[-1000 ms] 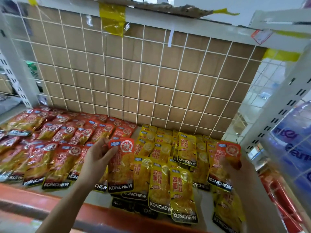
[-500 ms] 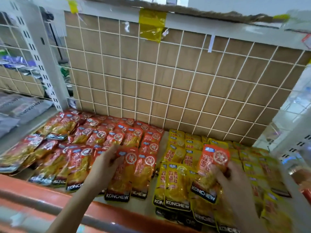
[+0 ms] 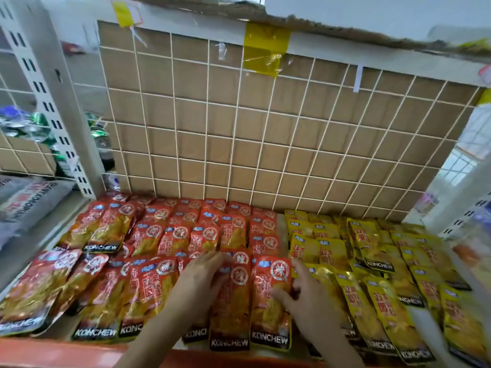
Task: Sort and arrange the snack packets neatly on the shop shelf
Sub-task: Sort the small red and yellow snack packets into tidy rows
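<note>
Red snack packets [image 3: 164, 235] cover the left half of the shelf [image 3: 61, 351] in rows, and yellow snack packets [image 3: 372, 261] cover the right half. My right hand [image 3: 300, 290] grips the right edge of a red packet [image 3: 271, 296] that lies at the front, at the border between the red and yellow groups. My left hand [image 3: 204, 274] lies flat with fingers spread on the neighbouring red packet [image 3: 231, 309], pressing on its top.
A wire grid backed with brown cardboard [image 3: 265, 144] closes the back of the shelf. A white slotted upright [image 3: 50, 102] stands at the left, with grey sacks [image 3: 29, 203] and cans [image 3: 24, 126] beyond it. The red front rail runs along the bottom edge.
My right hand carried the red packet from over the yellow group leftward and set it down beside the red ones. My left hand laid its red packet flat. The view shifted left.
</note>
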